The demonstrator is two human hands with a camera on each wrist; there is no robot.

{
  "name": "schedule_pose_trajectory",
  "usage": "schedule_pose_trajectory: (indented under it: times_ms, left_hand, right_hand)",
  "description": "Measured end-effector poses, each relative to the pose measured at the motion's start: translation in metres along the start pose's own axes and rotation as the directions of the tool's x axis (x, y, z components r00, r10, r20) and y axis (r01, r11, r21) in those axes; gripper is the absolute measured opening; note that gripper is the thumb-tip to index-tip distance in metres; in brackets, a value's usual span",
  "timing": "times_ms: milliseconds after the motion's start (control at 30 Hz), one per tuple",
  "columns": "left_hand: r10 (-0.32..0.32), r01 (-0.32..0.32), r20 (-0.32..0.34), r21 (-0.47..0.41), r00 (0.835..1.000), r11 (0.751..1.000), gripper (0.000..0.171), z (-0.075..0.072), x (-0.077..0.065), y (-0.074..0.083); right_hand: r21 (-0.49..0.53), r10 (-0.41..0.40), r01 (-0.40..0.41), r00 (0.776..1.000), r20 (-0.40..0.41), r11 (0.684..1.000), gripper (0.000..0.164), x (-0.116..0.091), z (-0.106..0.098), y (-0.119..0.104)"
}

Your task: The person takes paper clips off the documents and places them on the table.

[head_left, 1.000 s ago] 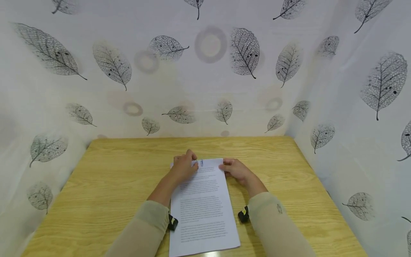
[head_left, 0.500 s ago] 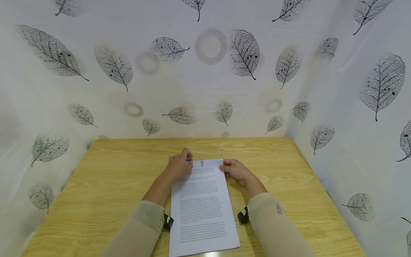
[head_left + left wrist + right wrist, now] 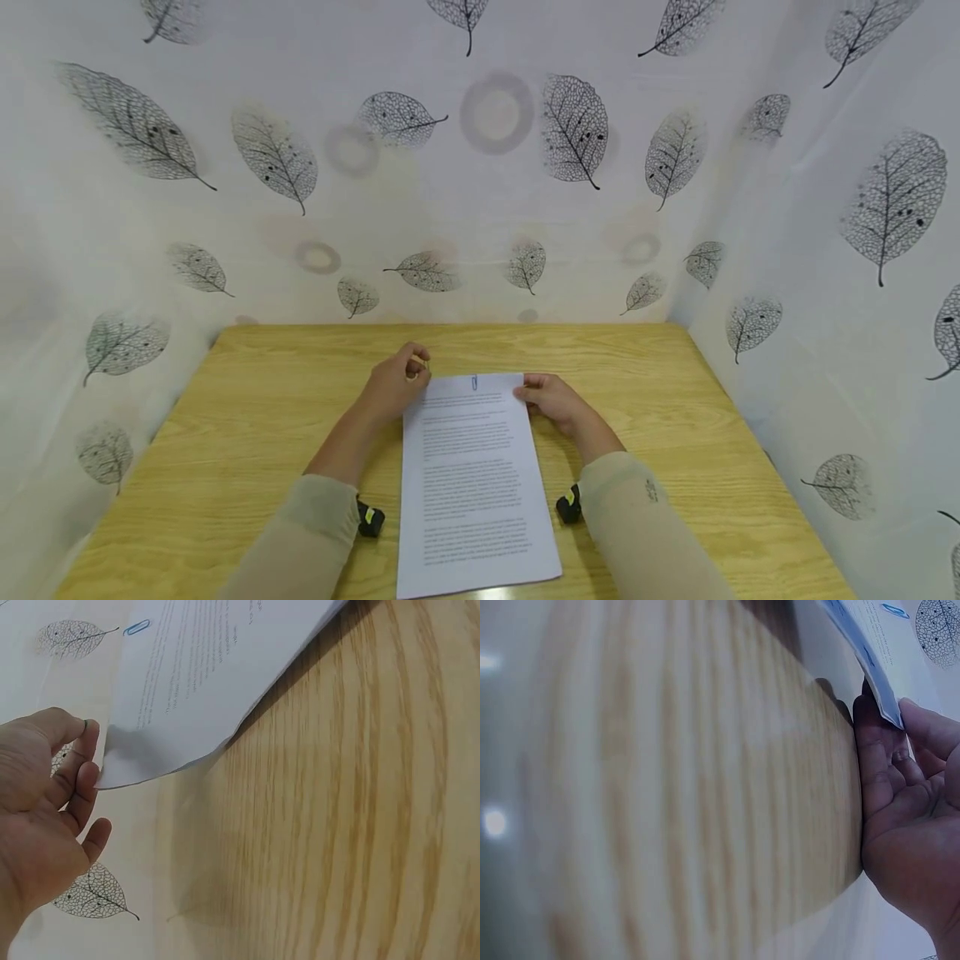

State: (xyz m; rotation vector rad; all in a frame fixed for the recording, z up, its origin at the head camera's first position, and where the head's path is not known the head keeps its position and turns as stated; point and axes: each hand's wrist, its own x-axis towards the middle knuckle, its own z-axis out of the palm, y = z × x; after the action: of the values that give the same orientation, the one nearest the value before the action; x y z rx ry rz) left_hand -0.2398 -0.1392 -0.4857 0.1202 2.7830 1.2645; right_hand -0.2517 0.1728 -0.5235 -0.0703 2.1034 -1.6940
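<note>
A stack of printed paper point(image 3: 468, 492) lies upright to me, with a blue paper clip point(image 3: 474, 382) on its top edge. My left hand point(image 3: 393, 385) is at the top left corner. Its thumb and forefinger seem to pinch a small, thin, wire-like piece, probably another paper clip point(image 3: 427, 365), too small to see well. In the left wrist view the left hand point(image 3: 49, 780) sits beside the paper's corner. At the top right corner my right hand point(image 3: 558, 402) pinches the stack, thumb on top and fingers underneath, also visible in the right wrist view.
The wooden table point(image 3: 300, 417) carries the stack. A white curtain point(image 3: 495, 200) with a leaf print stands behind and at both sides. Each sleeve end bears a small black camera, one at the left wrist point(image 3: 370, 518) and one at the right wrist point(image 3: 569, 504).
My left hand has slid left from near the blue clip to the top left corner, uncovering more of the page. The right hand has kept its grip on the right corner.
</note>
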Motion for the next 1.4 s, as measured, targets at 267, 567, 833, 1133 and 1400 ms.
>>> schedule_pose_trajectory:
  times_ms: [267, 567, 833, 1133, 1400]
  left_hand:
    - [-0.001, 0.000, 0.019, 0.032, 1.000, 0.999, 0.030, -0.013, -0.012, -0.007]
    - [-0.005, 0.004, 0.026, 0.041, 1.000, 0.999, 0.037, -0.023, -0.027, -0.016]
    - [0.017, -0.017, -0.005, 0.087, 1.000, 0.996, 0.035, -0.031, -0.033, -0.033]
    - [0.030, -0.030, 0.008, 0.112, 1.000, 0.993, 0.037, -0.036, -0.029, -0.048]
    - [-0.048, 0.036, 0.092, 0.123, 0.995, 0.992, 0.034, -0.041, -0.023, -0.064]
  right_hand:
    - [0.003, -0.003, 0.003, 1.000, 0.000, 1.000, 0.034, 0.000, -0.002, 0.001]
    - [-0.005, 0.015, -0.015, 1.000, -0.019, 1.000, 0.036, 0.002, -0.001, 0.006]
    - [-0.001, 0.024, -0.024, 1.000, -0.020, 1.000, 0.041, 0.002, -0.001, 0.005]
    - [-0.013, 0.017, -0.017, 1.000, -0.015, 1.000, 0.040, 0.002, -0.002, 0.003]
    - [-0.016, 0.024, -0.025, 0.999, -0.021, 1.000, 0.047, 0.003, -0.003, 0.001]
